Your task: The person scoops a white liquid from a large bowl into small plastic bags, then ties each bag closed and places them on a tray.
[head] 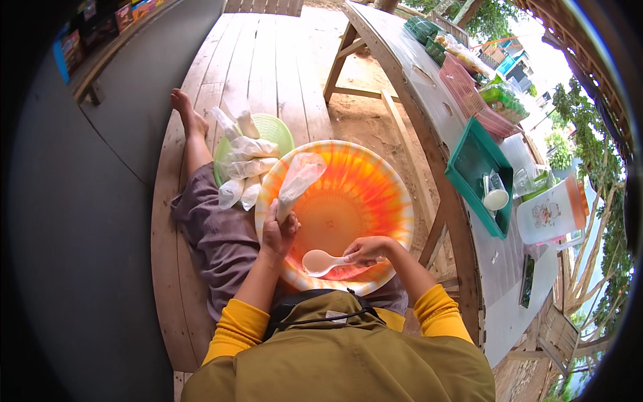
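Observation:
My left hand (pixel 281 228) grips the lower part of a clear plastic bag (pixel 300 176); pale contents show in its narrow end, and its loose top flares upward. In my right hand (pixel 367 250) is the handle of a white plastic rice spoon (pixel 321 263), held low over the near side of a large orange and yellow basin (pixel 366 191). The basin rests at my lap, and its orange bottom shows. Just left of it, several filled plastic bags (pixel 253 147) lie piled on a light green woven-look plastic tray (pixel 278 129).
I sit on a wooden plank bench (pixel 261 65) beside a grey wall (pixel 90 201). At right, a long table (pixel 507 281) carries a green tray (pixel 474 151) with a white ladle (pixel 496 199), a pitcher with an orange lid (pixel 550 211) and a pink basket (pixel 459 88).

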`<state>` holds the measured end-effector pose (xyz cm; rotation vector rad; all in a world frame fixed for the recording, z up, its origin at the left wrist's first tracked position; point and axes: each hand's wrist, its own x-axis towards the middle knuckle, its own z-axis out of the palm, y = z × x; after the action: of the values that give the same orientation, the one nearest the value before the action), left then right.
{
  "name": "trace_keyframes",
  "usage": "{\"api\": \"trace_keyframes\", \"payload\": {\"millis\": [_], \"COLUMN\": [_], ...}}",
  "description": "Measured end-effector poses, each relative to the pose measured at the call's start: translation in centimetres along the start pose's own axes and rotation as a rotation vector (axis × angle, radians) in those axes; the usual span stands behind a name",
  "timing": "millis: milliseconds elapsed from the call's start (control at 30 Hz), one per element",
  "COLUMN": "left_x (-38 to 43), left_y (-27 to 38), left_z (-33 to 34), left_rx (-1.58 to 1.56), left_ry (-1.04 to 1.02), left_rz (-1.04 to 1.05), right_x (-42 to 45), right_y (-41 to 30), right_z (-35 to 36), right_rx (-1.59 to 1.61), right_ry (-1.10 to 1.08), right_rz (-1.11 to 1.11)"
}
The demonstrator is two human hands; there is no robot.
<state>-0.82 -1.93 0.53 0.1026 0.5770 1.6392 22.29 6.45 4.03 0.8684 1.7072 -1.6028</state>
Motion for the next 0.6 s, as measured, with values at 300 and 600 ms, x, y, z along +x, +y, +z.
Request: {"api": "trace_keyframes", "payload": {"millis": [300, 600], "left_x": [0.2, 0.2], "left_y": [-0.1, -0.3], "left_z": [0.1, -0.2], "left_rx": [-0.037, -0.006], "left_ry": [0.002, 0.019], "left_rz": [0.005, 0.004], "right_x": [-2.6, -10.7], "right_y": [0.5, -3.6], "right_z": [0.0, -0.3], "right_rx": [0.122, 0.35], "right_ry": [0.024, 0.652], "right_rz": [-0.157, -0.345]}}
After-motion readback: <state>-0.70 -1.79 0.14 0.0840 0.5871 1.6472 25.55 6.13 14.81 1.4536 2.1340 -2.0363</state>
